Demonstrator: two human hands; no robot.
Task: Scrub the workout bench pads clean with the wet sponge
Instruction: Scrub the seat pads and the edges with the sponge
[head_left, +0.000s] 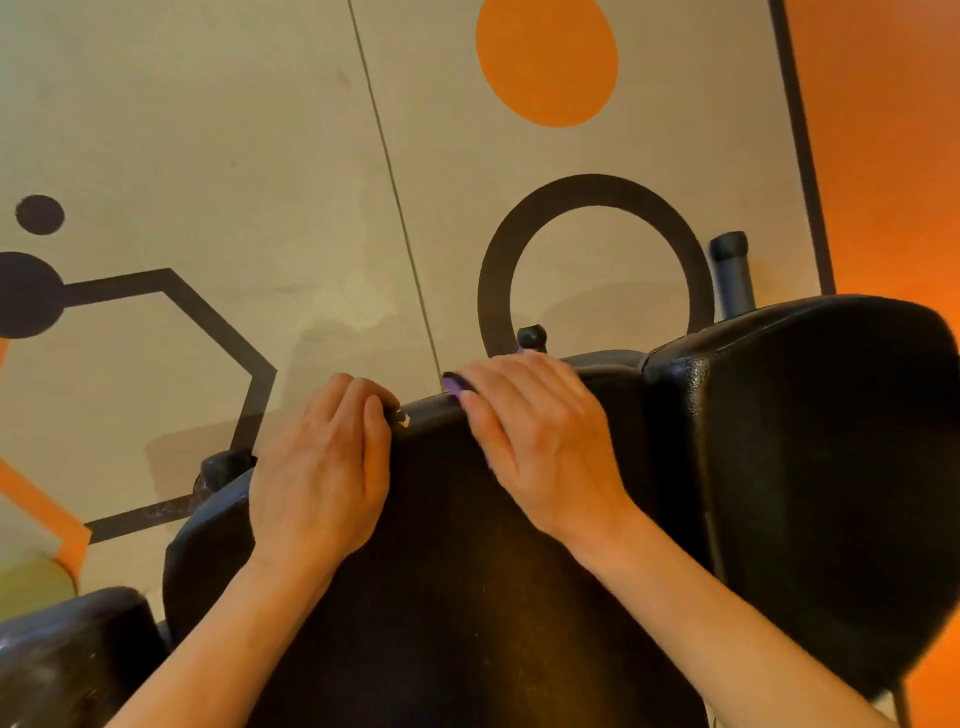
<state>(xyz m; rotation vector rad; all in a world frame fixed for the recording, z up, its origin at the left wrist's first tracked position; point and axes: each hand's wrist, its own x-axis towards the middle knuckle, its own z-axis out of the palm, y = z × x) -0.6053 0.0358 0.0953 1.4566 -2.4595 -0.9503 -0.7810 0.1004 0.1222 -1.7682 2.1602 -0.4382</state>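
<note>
A black padded bench back pad (441, 545) fills the lower middle of the head view. My left hand (324, 467) grips its top edge at the left corner, fingers curled over the rim. My right hand (535, 441) lies over the same top edge further right and holds a purple sponge (454, 385) against the pad; only the sponge's end shows past my fingers. A small white scuff (402, 419) marks the rim between my hands.
A second black pad (810, 467) stands to the right and another (67, 660) at the lower left. Black knobs (531, 338) and a post (731, 270) rise behind the pads. The wall behind is painted beige with black and orange shapes.
</note>
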